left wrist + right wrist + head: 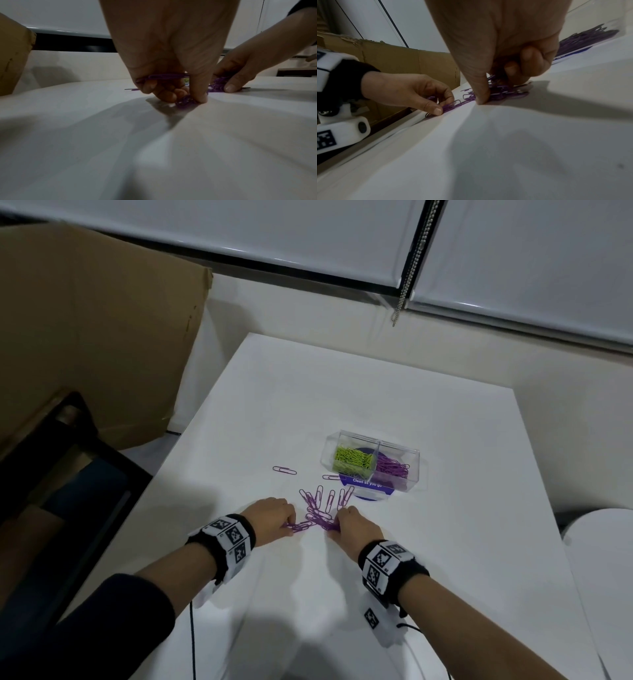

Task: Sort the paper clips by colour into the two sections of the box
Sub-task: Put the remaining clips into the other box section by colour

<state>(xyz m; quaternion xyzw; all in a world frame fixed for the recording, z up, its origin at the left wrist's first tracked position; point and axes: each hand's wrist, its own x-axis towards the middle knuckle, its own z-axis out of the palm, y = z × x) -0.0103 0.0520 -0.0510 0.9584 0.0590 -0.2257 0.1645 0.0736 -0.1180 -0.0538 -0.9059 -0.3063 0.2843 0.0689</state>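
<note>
Both hands pinch purple paper clips [317,513] on the table [428,422]: left hand [270,517] and right hand [356,527], fingers curled. Box [371,462] just beyond. Clips: light, thin, slippery, tangling; best pinched in small bunches.

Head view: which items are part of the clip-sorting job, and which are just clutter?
Job:
- clear box, green clips in one section, purple clips in the other
- loose purple clips on the table
- left hand and right hand, each pinching loose clips

Clutter:
- cardboard
- blind chain
- blue sticker under the box
</note>
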